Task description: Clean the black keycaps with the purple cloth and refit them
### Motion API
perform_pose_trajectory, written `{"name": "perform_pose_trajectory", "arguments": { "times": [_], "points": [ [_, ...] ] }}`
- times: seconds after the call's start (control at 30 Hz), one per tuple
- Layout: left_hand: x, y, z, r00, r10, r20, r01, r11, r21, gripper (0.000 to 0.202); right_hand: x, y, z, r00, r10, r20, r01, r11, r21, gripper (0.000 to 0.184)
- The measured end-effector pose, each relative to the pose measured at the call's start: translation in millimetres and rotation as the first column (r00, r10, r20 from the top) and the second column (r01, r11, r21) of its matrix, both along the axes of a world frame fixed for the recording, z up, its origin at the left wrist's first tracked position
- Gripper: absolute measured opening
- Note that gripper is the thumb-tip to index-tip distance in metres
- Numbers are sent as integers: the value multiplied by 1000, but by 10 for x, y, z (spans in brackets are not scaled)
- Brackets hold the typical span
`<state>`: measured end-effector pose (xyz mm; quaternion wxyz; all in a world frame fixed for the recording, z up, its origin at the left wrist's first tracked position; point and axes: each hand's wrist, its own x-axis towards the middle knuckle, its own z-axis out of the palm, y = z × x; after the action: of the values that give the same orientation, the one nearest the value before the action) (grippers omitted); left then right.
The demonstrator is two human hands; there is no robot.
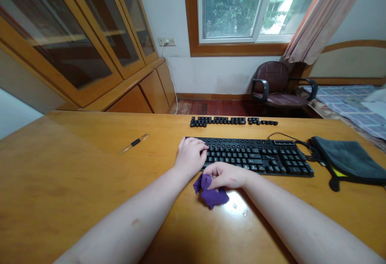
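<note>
My left hand (191,156) rests over the left end of the black keyboard (268,169), its fingers bent and closed on that end; the keys beneath are hidden. A purple cloth (214,197) is bunched in my right hand (224,174), pinched between thumb and fingers just in front of the keyboard's near edge. Part of the cloth hangs down to the wooden desk (144,211). Behind the keyboard, loose black keycaps (221,121) lie in rows near the desk's far edge.
A thin clear tool with a black grip (135,142) lies to the left. On the right sit a dark grey pouch (350,157) and the keyboard's coiled cable (308,149). Past the desk stand a glass-door cabinet (120,71) and a maroon armchair (273,81).
</note>
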<state>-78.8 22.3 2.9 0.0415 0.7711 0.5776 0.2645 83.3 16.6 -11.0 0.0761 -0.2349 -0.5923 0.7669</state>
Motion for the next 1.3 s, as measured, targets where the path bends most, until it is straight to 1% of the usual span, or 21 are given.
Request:
{"name": "perform_pose_trajectory", "arguments": {
  "times": [0.07,0.13,0.3,0.43,0.63,0.87,0.97,1.07,1.17,1.23,1.27,1.3],
  "points": [
    [12,-28,2,1000,-6,-29,7,999,37,19,-1,-4,-11,1000,0,-5,0,1000,-11,25],
    [20,-47,6,998,-19,-58,21,999,39,23,-4,-7,-17,1000,2,-15,-2,1000,-22,26],
    [22,-37,6,995,-38,-89,36,999,-30,31,-12,-11,-2,1000,1,-18,-2,1000,-22,26],
    [22,-16,-1,995,-27,-100,21,998,-62,34,-16,-12,9,1000,1,-11,-1,999,-35,26],
    [28,-21,7,996,-38,-75,30,994,-102,36,-17,-8,9,1000,-9,-2,9,999,-44,25],
    [29,-22,-18,993,-28,-116,17,996,-90,32,-14,-3,-17,1000,-9,-12,9,999,-46,23],
    [24,-40,-17,995,-28,-97,25,999,-37,29,-9,2,-36,1000,-12,-10,11,999,-34,23],
    [1,-71,76,997,-23,-72,26,999,47,28,-7,0,-29,1000,-7,-18,6,1000,-29,26],
    [-49,-29,235,993,46,-105,-38,996,80,27,-10,-12,-9,1000,-11,-6,11,1000,-8,29],
    [-91,98,316,977,114,-178,-106,993,57,25,-14,-18,-3,1000,-24,-3,24,1000,3,30],
    [-111,195,336,970,129,-208,-122,991,45,24,-16,-21,-2,1000,-28,-4,28,1000,3,30],
    [-129,311,340,965,119,-233,-113,993,40,23,-18,-23,-3,1000,-27,-5,27,1000,-2,30]
  ]
}}
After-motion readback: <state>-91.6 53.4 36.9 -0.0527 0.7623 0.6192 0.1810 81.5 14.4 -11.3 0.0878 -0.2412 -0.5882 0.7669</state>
